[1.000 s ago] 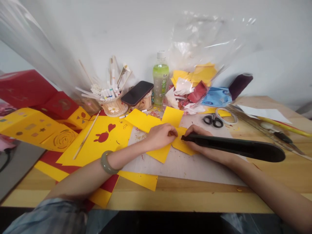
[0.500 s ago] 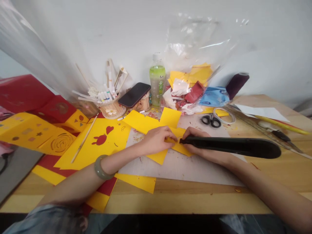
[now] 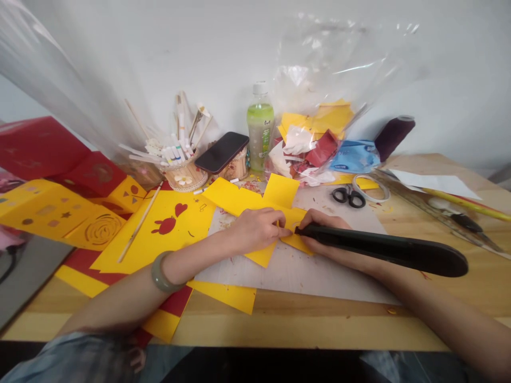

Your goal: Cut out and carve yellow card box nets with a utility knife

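My right fingers (image 3: 312, 215) grip a smooth, long, round-ended black tool (image 3: 383, 247), its narrow end at the flat yellow card (image 3: 297, 244) between my hands. My left fingers (image 3: 275, 217) curl over the card; whether they pinch it, I can't tell. Beneath: a scrap-flecked pale mat (image 3: 315, 276), grainy wooden bench (image 3: 319, 330); behind, a plain wall (image 3: 199, 53). Both forearms slant inward.

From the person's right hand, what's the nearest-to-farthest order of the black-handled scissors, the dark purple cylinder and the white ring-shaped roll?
1. Black-handled scissors: just beyond the right hand.
2. White ring-shaped roll: right of the scissors.
3. Dark purple cylinder: back right, near the wall.
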A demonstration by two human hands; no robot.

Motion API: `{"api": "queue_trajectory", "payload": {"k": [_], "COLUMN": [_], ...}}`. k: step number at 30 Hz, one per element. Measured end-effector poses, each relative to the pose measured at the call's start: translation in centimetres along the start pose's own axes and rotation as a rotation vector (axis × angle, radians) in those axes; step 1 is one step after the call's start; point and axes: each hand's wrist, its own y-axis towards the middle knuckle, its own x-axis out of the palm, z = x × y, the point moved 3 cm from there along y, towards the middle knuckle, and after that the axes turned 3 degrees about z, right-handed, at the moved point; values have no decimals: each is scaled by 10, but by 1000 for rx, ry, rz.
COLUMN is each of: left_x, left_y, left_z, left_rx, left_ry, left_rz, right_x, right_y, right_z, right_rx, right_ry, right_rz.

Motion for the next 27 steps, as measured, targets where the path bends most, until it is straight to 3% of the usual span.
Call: {"api": "queue_trajectory", "payload": {"k": [5, 12, 18, 27], "left_x": [6, 4, 0, 7], "left_y": [-1, -5, -5, -9], "left_z": [-2, 4, 6, 4], "left_rx": [-56, 191, 247, 266], "left_ry": [-5, 186, 263, 239], "left_rz": [69, 96, 84, 258], "right_x": [5, 1, 0, 2], "right_y": [-2, 0, 1, 0], "right_z": [5, 10, 9, 11], "right_rx": [-48, -148, -181, -142], "right_ry": [-25, 10, 25, 35], "right_rz": [-22, -88, -104, -84]}}
